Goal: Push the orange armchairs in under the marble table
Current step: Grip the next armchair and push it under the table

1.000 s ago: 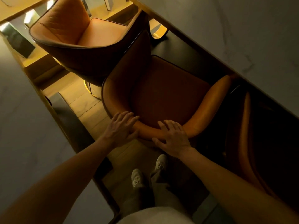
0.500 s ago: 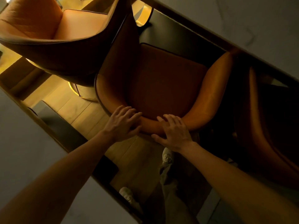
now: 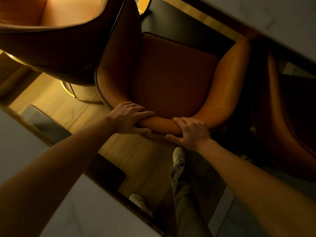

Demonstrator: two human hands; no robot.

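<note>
An orange armchair [image 3: 172, 79] with a dark seat cushion stands in front of me, its front toward the marble table [image 3: 282, 17] at the upper right. My left hand [image 3: 128, 117] and my right hand [image 3: 191, 132] both grip the top of its curved backrest, fingers wrapped over the padded rim. The chair's right arm reaches the table's edge. A second orange armchair [image 3: 56, 31] sits at the upper left, touching or nearly touching the first. A third one [image 3: 287, 120] stands in shadow at the right.
A second grey marble surface [image 3: 25, 144] with a wooden edge runs along the left and bottom. Wooden floor [image 3: 136, 156] shows between the tables. My feet in light shoes [image 3: 178, 157] stand just behind the chair. A gold ring base [image 3: 80, 96] sits under the left chair.
Both hands went from resting flat on the backrest to gripping it. I stepped forward, one foot leading, and the chair moved closer to the table edge.
</note>
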